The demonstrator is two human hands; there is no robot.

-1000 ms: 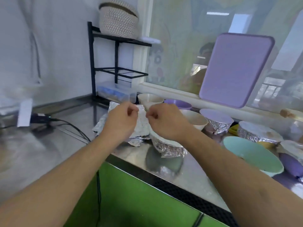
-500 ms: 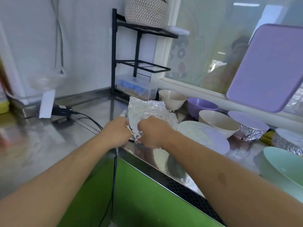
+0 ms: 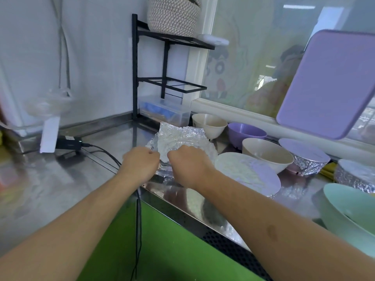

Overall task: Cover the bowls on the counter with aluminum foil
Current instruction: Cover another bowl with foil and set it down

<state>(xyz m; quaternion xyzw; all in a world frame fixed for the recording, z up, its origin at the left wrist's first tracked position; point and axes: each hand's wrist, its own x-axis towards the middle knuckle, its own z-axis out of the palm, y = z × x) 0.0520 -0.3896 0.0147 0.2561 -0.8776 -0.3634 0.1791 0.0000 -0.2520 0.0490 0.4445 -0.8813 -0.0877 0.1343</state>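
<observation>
A crumpled sheet of aluminum foil (image 3: 180,138) lies on the steel counter (image 3: 97,165) near its front edge. My left hand (image 3: 140,161) and my right hand (image 3: 187,162) each pinch the sheet's near edge, side by side. To the right stands a foil-covered bowl (image 3: 247,171). Behind it sit an open cream bowl (image 3: 265,154), a purple bowl (image 3: 244,133) and another cream bowl (image 3: 209,124). Two more foil-covered bowls (image 3: 306,159) (image 3: 355,175) stand farther right. A mint bowl (image 3: 353,211) is at the right edge.
A black wire rack (image 3: 168,82) with a woven basket (image 3: 174,15) stands at the back, a clear plastic box (image 3: 164,110) under it. A purple cutting board (image 3: 328,84) leans on the window. A black cable (image 3: 101,151) crosses the counter to the left.
My view swung left and both hands dropped from the foil-covered bowl to the loose crumpled sheet, pinching its near edge. In the last half second they barely moved.
</observation>
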